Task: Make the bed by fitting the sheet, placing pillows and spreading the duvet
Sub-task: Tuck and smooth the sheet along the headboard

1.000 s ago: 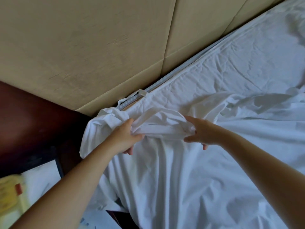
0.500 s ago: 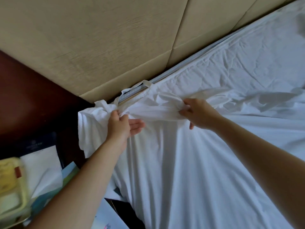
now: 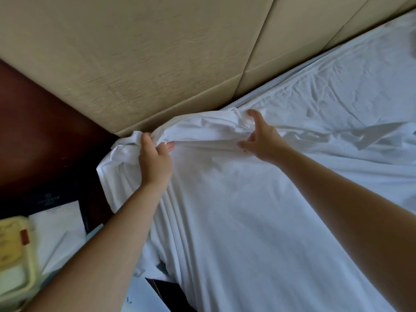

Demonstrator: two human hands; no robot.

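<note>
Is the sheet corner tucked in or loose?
Loose: the sheet corner is bunched beside the headboard, gripped by left hand and right hand.

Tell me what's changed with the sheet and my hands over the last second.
The left hand and right hand carried the bunched edge of the sheet toward the headboard; it now covers the mattress corner and the strap loop that showed earlier. Only a short run of mattress piping shows past the right hand. Both hands kept their grip on the sheet.
</note>
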